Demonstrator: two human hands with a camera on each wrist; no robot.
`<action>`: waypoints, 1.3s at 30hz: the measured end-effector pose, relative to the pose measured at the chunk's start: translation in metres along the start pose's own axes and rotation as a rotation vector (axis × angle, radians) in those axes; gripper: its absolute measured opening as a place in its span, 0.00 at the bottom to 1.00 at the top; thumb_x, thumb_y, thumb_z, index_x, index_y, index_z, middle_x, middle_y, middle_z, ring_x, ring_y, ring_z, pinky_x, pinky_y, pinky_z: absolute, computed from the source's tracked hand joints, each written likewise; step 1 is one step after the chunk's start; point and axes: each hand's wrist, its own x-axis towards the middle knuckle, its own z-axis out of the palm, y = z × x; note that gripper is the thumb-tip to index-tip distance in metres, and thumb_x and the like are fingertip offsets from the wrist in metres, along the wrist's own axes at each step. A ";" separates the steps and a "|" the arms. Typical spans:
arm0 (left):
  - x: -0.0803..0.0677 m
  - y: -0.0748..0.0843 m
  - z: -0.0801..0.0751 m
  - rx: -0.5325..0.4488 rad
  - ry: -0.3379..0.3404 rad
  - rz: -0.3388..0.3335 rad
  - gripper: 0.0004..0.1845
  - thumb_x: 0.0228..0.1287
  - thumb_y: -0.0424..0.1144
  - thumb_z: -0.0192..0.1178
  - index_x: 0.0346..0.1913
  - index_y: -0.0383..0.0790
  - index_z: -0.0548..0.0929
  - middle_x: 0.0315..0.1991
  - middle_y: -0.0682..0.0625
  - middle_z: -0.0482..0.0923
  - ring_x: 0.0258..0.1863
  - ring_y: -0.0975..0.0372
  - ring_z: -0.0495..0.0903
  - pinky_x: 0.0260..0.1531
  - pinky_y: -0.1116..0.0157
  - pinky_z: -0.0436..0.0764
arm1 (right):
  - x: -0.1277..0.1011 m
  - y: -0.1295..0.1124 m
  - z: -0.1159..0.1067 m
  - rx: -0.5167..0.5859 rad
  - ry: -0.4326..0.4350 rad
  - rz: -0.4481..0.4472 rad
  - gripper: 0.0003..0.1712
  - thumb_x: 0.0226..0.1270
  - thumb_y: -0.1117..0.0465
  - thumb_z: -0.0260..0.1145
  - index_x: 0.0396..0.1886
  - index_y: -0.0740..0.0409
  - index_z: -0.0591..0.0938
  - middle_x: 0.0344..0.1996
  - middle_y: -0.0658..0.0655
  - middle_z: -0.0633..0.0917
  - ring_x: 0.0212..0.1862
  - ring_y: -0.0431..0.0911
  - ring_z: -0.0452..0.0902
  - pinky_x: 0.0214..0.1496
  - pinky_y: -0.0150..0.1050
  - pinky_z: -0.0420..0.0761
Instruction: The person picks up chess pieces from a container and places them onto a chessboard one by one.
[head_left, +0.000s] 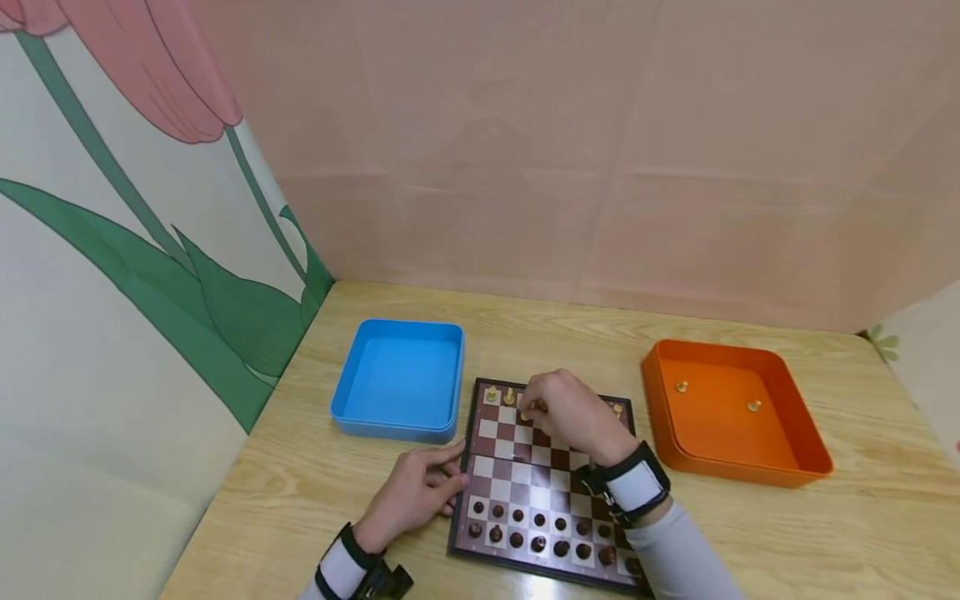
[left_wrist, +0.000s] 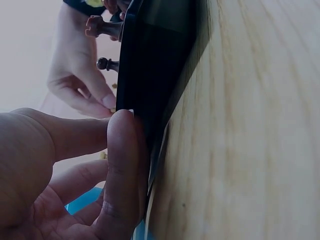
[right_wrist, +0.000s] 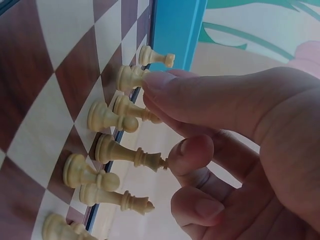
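Right hand (head_left: pixel 572 414) at the far rank of the chessboard (head_left: pixel 525 475), fingers (right_wrist: pixel 192 150) closing on a tall cream piece (right_wrist: pixel 127 154) but not clearly gripping; left hand (head_left: pixel 417 492) relaxed, steadying the board's edge; two cream pieces (head_left: pixel 753 406) in the orange tray (head_left: pixel 787 467), most still standing, blue tray (head_left: pixel 397 417) bare.

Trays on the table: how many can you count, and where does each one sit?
2. The blue tray sits left of the chessboard; the orange tray sits to its right, holding two light pieces. None looks hidden.
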 end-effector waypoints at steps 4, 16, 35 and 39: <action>0.000 0.001 0.000 0.005 -0.002 -0.002 0.30 0.74 0.34 0.68 0.75 0.35 0.74 0.39 0.49 0.85 0.26 0.60 0.88 0.24 0.65 0.91 | -0.001 -0.001 0.000 -0.015 0.006 -0.021 0.11 0.64 0.74 0.77 0.35 0.53 0.95 0.36 0.50 0.92 0.36 0.37 0.84 0.39 0.36 0.92; -0.001 0.000 0.000 0.003 -0.013 0.015 0.29 0.75 0.35 0.67 0.75 0.34 0.74 0.39 0.49 0.86 0.25 0.60 0.87 0.24 0.65 0.91 | -0.002 0.000 0.001 -0.006 -0.014 0.003 0.11 0.66 0.73 0.76 0.37 0.53 0.95 0.36 0.49 0.91 0.34 0.37 0.83 0.38 0.35 0.91; -0.001 -0.002 0.000 -0.002 -0.006 0.019 0.30 0.75 0.35 0.68 0.75 0.34 0.75 0.40 0.49 0.86 0.25 0.60 0.87 0.24 0.64 0.91 | -0.008 -0.007 -0.015 -0.030 0.028 0.004 0.09 0.67 0.71 0.76 0.41 0.54 0.94 0.39 0.50 0.91 0.38 0.40 0.84 0.42 0.39 0.92; 0.000 -0.002 0.000 -0.001 -0.004 0.009 0.30 0.74 0.36 0.69 0.75 0.35 0.75 0.40 0.49 0.86 0.25 0.60 0.87 0.24 0.64 0.91 | -0.013 -0.004 -0.027 -0.054 0.077 -0.024 0.09 0.68 0.72 0.75 0.43 0.56 0.93 0.40 0.50 0.90 0.39 0.42 0.84 0.40 0.37 0.91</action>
